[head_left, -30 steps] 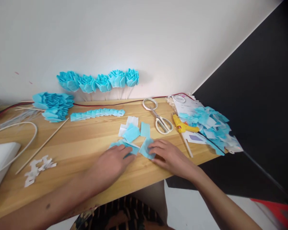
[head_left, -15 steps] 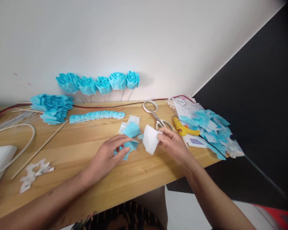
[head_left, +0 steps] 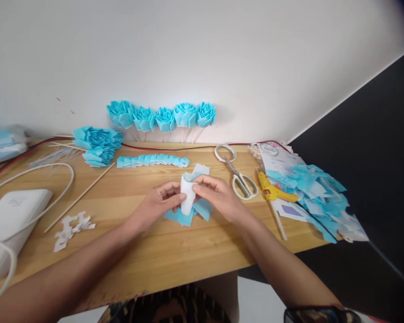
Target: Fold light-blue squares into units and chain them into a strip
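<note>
both hands meet over the wooden table (head_left: 128, 251), the left hand (head_left: 155, 205) and right hand (head_left: 218, 197) pinching a curled white paper piece (head_left: 187, 197) between closed fingertips, apparently just above blue paper squares (head_left: 188, 214), with scissors (head_left: 240, 179) nearby.

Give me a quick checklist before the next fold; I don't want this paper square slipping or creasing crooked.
1. Both hands on the paper: ok. Left hand and right hand pinch the white paper piece between them.
2. Paper lifted off the table: ok.
3. Spare blue squares within reach: ok, directly beneath the hands.
4. Scissors out of the way: ok, lying apart to the right.
5. Glue gun untouched: ok.
6. Edges aligned: cannot tell, fingers hide them.
</note>
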### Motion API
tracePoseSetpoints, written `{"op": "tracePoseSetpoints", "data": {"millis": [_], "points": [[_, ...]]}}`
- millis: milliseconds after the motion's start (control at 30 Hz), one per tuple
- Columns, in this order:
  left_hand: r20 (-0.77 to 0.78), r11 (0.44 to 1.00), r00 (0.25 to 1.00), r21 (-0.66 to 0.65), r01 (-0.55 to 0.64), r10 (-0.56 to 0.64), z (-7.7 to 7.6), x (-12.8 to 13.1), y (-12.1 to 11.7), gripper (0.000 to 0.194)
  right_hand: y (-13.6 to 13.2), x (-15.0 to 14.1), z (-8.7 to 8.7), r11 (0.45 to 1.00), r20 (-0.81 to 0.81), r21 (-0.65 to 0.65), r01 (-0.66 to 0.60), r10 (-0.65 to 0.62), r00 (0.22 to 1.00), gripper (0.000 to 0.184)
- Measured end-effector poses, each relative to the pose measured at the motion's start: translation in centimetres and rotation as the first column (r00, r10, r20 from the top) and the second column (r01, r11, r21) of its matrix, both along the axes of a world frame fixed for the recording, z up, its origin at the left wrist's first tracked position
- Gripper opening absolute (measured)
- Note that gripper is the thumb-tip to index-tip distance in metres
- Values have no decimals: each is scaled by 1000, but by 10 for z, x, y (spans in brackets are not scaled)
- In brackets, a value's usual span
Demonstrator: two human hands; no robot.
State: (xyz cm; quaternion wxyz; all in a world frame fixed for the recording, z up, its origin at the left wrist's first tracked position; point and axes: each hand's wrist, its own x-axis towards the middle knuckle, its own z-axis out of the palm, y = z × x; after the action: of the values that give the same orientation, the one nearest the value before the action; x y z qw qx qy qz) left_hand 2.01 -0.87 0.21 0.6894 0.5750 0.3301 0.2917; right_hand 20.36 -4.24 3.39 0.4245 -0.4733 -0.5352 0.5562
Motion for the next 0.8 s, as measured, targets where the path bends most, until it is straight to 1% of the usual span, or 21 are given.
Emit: {"op": "tracePoseSetpoints", "data": {"millis": [67,167,233,367,467,567,633,667,700,800], "points": [[11,999,999,-28,-44,45,-3,-1,3,24,1,2,3,998,69,57,-2,-2,998,19],[45,994,994,-54,-100,102,-7,-4,7,19,1,10,1,989,146,139,55,-76,986,23],[80,991,989,-61,-123,128,-10,-5,8,18,-1,15,-3,989,223,142,48,-79,972,27],[117,990,984,-60,-131,138,-15,-5,9,17,-6,16,-11,992,376,114,-60,13,927,45],[126,987,981,-79,-140,149,-16,-4,9,16,-9,15,-15,988,427,144,-58,-10,904,46],[197,978,962,-127,-165,188,-16,-4,9,14,-11,22,-16,986,477,167,-22,-62,877,44],[263,971,943,-177,-162,205,-14,-4,10,13,-13,32,-12,979,546,203,5,-117,830,42],[289,967,934,-202,-156,211,-12,-3,10,12,-13,38,-10,974,587,226,-2,-135,798,41],[308,962,926,-227,-150,217,-11,-3,10,12,-14,43,-7,968,630,251,-25,-143,764,38],[341,948,911,-289,-133,231,-7,-2,10,12,-15,53,4,943,724,285,-173,-94,683,32]]}}
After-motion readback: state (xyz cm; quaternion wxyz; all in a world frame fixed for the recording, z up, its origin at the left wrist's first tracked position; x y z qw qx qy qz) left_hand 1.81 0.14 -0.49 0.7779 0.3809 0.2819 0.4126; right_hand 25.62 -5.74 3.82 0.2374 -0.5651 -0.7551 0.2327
